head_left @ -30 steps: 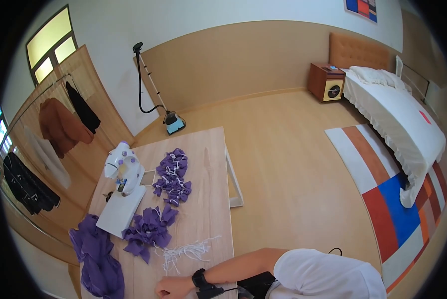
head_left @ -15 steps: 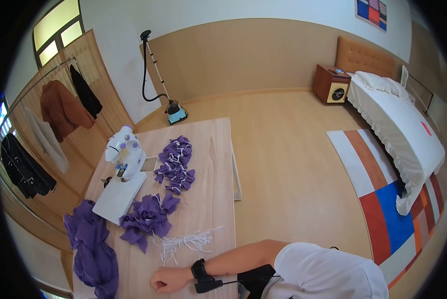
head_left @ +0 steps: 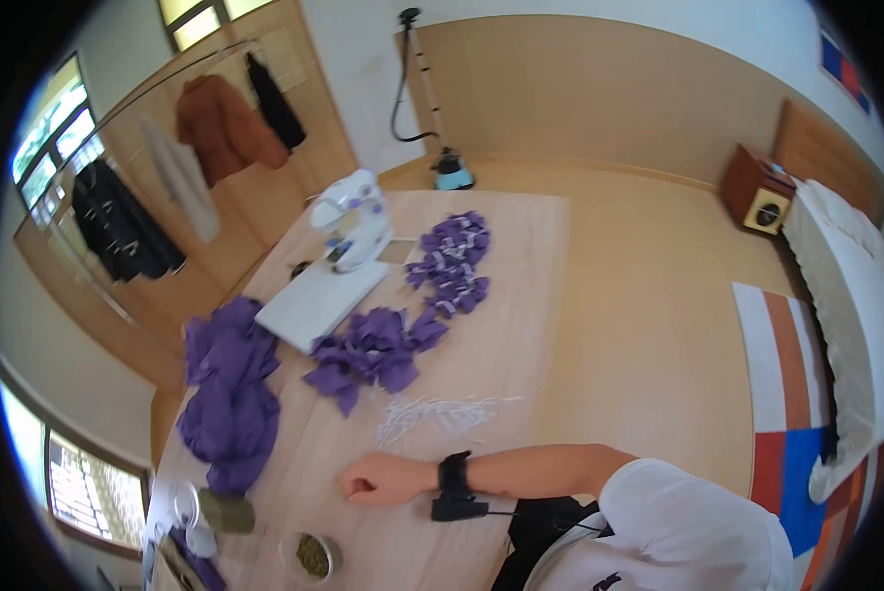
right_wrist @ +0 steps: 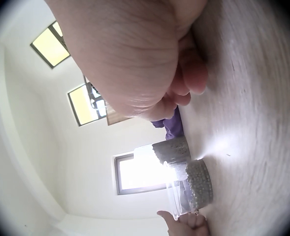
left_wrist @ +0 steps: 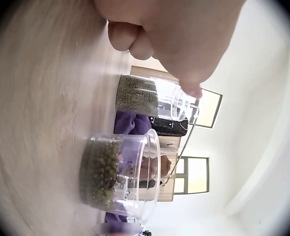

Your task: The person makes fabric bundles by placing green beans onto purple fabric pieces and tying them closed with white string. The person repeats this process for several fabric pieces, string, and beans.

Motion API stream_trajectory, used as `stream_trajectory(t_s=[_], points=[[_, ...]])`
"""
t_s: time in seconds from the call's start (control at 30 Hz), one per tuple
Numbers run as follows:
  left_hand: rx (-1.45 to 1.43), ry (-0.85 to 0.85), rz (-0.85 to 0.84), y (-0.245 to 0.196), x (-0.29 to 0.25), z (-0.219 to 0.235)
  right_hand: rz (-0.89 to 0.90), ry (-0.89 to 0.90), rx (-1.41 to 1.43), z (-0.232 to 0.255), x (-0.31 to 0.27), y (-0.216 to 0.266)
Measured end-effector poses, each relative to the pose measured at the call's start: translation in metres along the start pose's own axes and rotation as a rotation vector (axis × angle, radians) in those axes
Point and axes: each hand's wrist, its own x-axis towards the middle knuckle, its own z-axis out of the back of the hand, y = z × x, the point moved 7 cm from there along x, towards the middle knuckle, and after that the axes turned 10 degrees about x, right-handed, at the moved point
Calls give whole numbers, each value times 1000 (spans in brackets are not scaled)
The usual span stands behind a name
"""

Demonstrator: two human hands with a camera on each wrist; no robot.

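Note:
My right hand (head_left: 391, 480) rests on the table with loosely curled fingers and nothing in it, just below a bundle of white strings (head_left: 434, 419). Its palm side (right_wrist: 127, 59) fills the top of the right wrist view. A clear cup of green beans (head_left: 313, 558) stands lower left of it, near a clear jar of similar beans (head_left: 227, 511). The head view does not show my left hand; in the left wrist view it (left_wrist: 174, 34) has curled fingers and an extended thumb, above the jar (left_wrist: 137, 96) and cup (left_wrist: 103, 172). It also appears beside the cup in the right wrist view (right_wrist: 186, 225).
A white sewing machine (head_left: 355, 225), gathered purple pieces (head_left: 375, 350) and a purple cloth (head_left: 230, 394) lie across the table (head_left: 521, 295). More items sit at its lower left corner. Beyond are a clothes rack, a steamer (head_left: 454, 172) and a bed (head_left: 855, 305).
The head view has swung left and down, so the table's things sit further right and higher. The bean jar and cup have come into view. My right hand stays loosely curled on the table.

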Motion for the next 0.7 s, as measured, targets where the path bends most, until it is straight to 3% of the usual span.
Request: stream_trajectory(t_s=[0.07,0.13,0.23,0.3,0.37,0.43,0.5,0.53,0.6,0.7], points=[[-294,-32,35,18,13,-20,-25,25,-3,-1,-1,0],[-797,-53,42,44,33,-57,-43,59,-20,0,-1,1],[-1837,197,-153,91,49,-130,-42,42,-79,1,-1,5],[-1894,207,-211,75,34,-113,-53,12,-70,3,0,11],[-1795,106,-27,41,16,-88,-100,-11,-65,4,2,10],[-1730,13,287,41,11,-90,-214,-14,27,1,7,2],[-1532,-51,380,39,3,-64,-328,-6,111,-5,14,1],[-1265,-99,366,18,-2,-35,-354,-8,97,-5,20,3],[-1587,-70,221,4,3,-32,-362,-28,109,-9,34,-2],[-1560,-85,161,-4,5,-26,-318,-14,149,-24,49,-18]])
